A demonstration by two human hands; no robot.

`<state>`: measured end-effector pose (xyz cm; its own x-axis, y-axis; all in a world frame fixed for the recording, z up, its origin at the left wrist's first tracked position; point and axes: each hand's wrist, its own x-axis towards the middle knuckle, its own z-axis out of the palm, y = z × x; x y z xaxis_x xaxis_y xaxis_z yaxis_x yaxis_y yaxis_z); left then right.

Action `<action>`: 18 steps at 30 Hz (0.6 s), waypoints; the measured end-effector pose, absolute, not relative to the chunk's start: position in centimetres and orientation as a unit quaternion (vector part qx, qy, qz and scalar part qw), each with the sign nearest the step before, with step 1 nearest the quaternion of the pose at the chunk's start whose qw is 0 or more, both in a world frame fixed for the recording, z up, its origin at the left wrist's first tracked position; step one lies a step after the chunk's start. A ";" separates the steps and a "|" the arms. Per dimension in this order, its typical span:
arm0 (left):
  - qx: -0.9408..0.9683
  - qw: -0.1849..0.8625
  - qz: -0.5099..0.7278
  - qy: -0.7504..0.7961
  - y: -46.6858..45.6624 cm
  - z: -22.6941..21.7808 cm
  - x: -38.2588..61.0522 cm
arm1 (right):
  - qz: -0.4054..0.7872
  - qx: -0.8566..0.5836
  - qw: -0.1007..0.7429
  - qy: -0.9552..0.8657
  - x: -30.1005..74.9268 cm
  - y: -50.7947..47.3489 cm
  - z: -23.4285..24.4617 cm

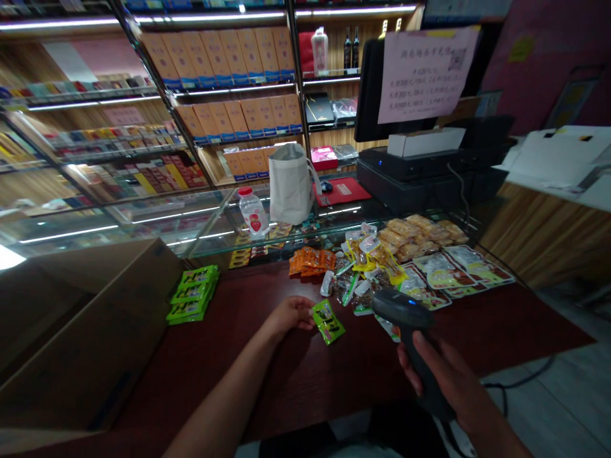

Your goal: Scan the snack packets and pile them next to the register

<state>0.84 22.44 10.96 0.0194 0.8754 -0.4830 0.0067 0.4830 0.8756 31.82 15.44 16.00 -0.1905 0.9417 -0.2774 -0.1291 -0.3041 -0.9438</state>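
My left hand (292, 314) rests on the dark red counter (286, 375) with its fingers pinched on the edge of a small green snack packet (327, 321). My right hand (453, 375) grips the handle of a black barcode scanner (403, 312), whose head points toward the green packet. Just beyond lies a heap of mixed snack packets (367, 267), orange, yellow and clear ones among them.
A stack of green packets (193, 294) lies left of my left hand, beside a large cardboard box (86, 337). Further back stand a glass display case (191, 219), a plastic bottle (252, 213), a white bag (290, 183) and a till with monitor (429, 165). Flat packets (458, 267) lie at right.
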 end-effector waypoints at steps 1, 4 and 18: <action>0.369 0.609 0.349 0.609 23.1 10.9 0.9 | 0.647 -0.485 0.408 -0.425 31.8 15.4 15.9; 0.381 0.591 0.336 0.626 24.6 10.6 0.9 | 0.645 -0.492 0.396 -0.430 31.9 15.2 15.6; 0.408 0.526 0.348 0.660 23.3 9.9 0.6 | 0.633 -0.502 0.406 -0.427 31.2 15.2 14.7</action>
<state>0.58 23.26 9.87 -0.1134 0.9046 -0.4108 0.1711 0.4251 0.8888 31.18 15.22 14.73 -0.1655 0.9430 -0.2889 -0.0860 -0.3056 -0.9483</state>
